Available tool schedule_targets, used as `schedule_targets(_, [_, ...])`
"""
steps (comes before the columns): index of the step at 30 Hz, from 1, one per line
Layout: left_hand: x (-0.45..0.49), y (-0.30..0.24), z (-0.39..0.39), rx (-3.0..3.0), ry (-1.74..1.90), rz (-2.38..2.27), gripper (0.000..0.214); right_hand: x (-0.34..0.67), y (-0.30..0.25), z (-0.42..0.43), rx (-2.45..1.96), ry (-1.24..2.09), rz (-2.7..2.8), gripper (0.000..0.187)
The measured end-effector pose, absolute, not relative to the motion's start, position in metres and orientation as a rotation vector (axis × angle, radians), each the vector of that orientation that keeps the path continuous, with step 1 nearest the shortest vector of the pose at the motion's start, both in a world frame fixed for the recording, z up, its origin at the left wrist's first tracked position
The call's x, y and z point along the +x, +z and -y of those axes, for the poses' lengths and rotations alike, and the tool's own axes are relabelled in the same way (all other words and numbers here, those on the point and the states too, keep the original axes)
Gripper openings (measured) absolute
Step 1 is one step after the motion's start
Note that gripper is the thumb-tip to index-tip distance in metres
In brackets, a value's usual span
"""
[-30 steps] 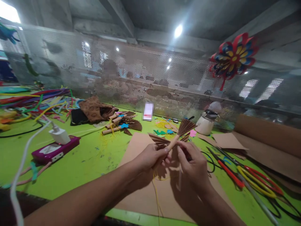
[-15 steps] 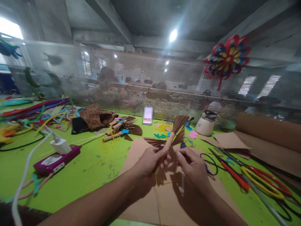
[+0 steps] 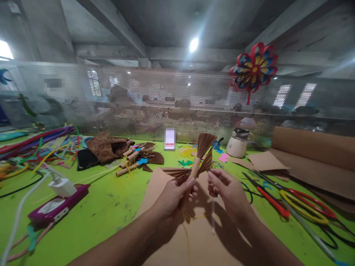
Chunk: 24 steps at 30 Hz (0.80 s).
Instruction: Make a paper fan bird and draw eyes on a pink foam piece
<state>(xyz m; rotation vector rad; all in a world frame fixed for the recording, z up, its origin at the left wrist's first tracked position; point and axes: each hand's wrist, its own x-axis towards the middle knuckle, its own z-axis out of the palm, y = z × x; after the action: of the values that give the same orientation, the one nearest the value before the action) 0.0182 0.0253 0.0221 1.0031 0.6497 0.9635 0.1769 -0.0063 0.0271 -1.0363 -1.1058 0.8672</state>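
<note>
Left hand (image 3: 177, 194): fingers curled round tube (image 3: 195, 169), apparently to steady it; fan (image 3: 205, 143) beyond fingertips | Right hand (image 3: 227, 187): fingers narrow, seemingly pinching strip (image 3: 213, 220) hanging below, near tube | Paper (image 3: 201, 245) beneath both.

free tabletop (image 3: 105, 212) leftward, scissors (image 3: 305, 205) rightward

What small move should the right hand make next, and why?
I'd probably bring the right hand in to the tan tube, just below the pleated brown paper. The left hand holds the tube, while the right sits apart from it, with a pale strip hanging from its grasp.
</note>
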Motion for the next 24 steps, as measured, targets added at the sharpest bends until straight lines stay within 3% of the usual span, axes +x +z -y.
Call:
schedule_targets(5, [0.018, 0.024, -0.021, 1.064, 0.905, -0.605, 0.029, 0.188, 0.034, 0.005, -0.945, 1.057, 1.065, 0.040])
schedule_targets(10, [0.019, 0.026, -0.017, 1.055, 0.835, -0.585, 0.027, 0.194, 0.036, 0.006, -0.882, 1.121, 1.109, 0.029])
schedule_targets(24, [0.016, 0.024, -0.014, 1.059, 0.773, -0.587, 0.033, 0.195, 0.035, 0.005, -0.802, 1.193, 1.137, 0.019])
